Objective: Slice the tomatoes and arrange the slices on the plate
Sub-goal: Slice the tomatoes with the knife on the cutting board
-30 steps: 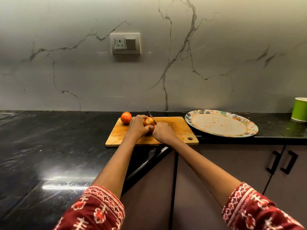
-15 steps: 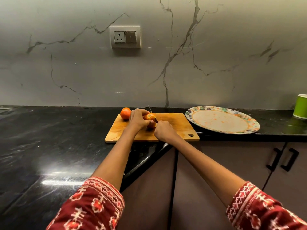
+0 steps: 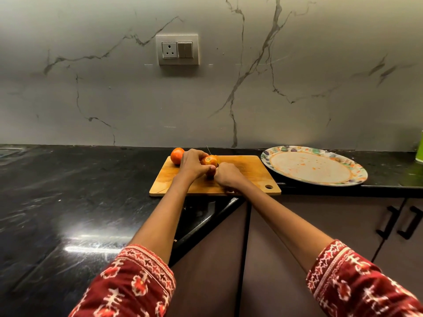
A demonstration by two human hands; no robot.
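Black polished desk [image 3: 68, 191] with a pale veined wall behind it; a socket plate [image 3: 177, 50] is set in the wall above the work area. A wooden cutting board [image 3: 247, 175] lies at the desk's front edge, its hanging hole at the near right corner. Two tomatoes are on the board. The whole tomato [image 3: 177, 155] sits at the far left corner, untouched, just left of the left hand [image 3: 192, 164]. The left hand curls its fingers over the second tomato [image 3: 209, 160] from the left side, thumb along the near side, and holds it against the board. The stem scar of this tomato faces the camera. The right hand [image 3: 227, 176] is closed around the handle of one knife [image 3: 208, 150]; the handle is hidden inside the fist, and only the thin tip of the blade shows beyond the held tomato. The blade stands just right of the left fingertips, and whether it has entered the fruit cannot be told. The two hands touch or nearly touch at the tomato. Right of the board, near but apart from it, lies one oval plate [image 3: 357, 177] with a patterned rim; it holds only orange smears and specks, and no slices. A green cup [image 3: 420, 147] is cut off by the right edge. Both forearms wear red patterned sleeves [image 3: 137, 287].
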